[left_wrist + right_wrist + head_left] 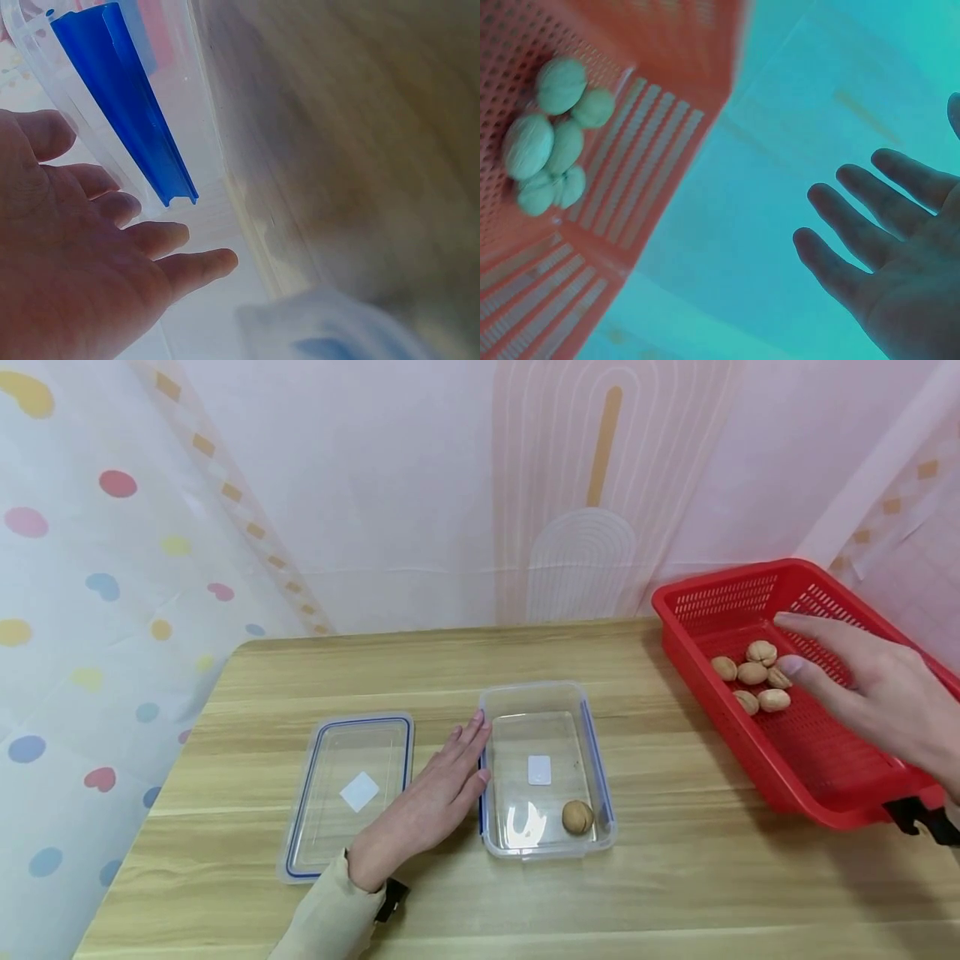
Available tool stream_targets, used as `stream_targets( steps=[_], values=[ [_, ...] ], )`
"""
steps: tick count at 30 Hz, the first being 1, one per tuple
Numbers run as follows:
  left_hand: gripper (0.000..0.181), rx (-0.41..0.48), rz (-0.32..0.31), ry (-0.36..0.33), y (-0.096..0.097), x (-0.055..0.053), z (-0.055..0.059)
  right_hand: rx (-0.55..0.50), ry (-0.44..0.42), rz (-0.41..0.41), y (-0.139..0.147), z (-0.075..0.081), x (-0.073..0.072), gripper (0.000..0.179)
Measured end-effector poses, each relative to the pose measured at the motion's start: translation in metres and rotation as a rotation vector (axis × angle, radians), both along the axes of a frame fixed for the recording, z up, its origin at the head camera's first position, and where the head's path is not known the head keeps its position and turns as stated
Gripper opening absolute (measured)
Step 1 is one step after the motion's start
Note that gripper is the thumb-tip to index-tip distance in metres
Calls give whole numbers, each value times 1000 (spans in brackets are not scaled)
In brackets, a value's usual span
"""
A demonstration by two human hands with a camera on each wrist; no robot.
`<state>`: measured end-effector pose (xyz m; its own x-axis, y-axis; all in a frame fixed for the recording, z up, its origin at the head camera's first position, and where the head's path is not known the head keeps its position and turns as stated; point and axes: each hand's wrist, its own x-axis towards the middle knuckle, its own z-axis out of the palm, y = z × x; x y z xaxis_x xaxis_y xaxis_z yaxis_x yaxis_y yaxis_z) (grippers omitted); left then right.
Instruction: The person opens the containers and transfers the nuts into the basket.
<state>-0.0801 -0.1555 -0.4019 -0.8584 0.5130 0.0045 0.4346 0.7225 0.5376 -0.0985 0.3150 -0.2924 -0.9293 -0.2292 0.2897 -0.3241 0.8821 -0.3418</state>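
Observation:
A clear plastic container [540,727] with blue side clips stands mid-table, one walnut [577,817] in its near right corner. Along its left wall lies my left hand [435,793], fingers straight, fingertips right at the rim. The left wrist view shows that hand [97,247] beside the blue clip [120,105]. My right hand [885,685] hovers over the red basket [750,760] with fingers extended and nothing held. Several walnuts [752,673] lie in the basket's far left part. In the right wrist view the spread hand [900,247] is apart from the walnuts [562,146].
Left of the container lies its clear lid [348,793] with a blue seal and white label, partly behind the left forearm. The wooden table [420,668] ends at a patterned cloth backdrop [390,493]. The basket's high red walls stand at the right.

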Motion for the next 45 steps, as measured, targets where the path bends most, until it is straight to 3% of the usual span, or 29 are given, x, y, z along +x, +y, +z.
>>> stream_targets(
  steps=[9,19,23,33,45],
  values=[
    [62,6,-5,-3,3,-1,1,-34,125,150,-26,-2,19,59],
    [62,11,-6,-4,4,-1,2,-65,198,228,-60,-2,35,65],
    [62,9,-6,-3,4,-1,2,-100,217,302,-72,-5,39,65],
    [62,-1,0,-7,4,-2,2,-202,201,423,-101,-22,42,56],
    [62,-2,-4,-9,5,-2,2,-227,132,575,-131,-58,34,49]
  ],
)
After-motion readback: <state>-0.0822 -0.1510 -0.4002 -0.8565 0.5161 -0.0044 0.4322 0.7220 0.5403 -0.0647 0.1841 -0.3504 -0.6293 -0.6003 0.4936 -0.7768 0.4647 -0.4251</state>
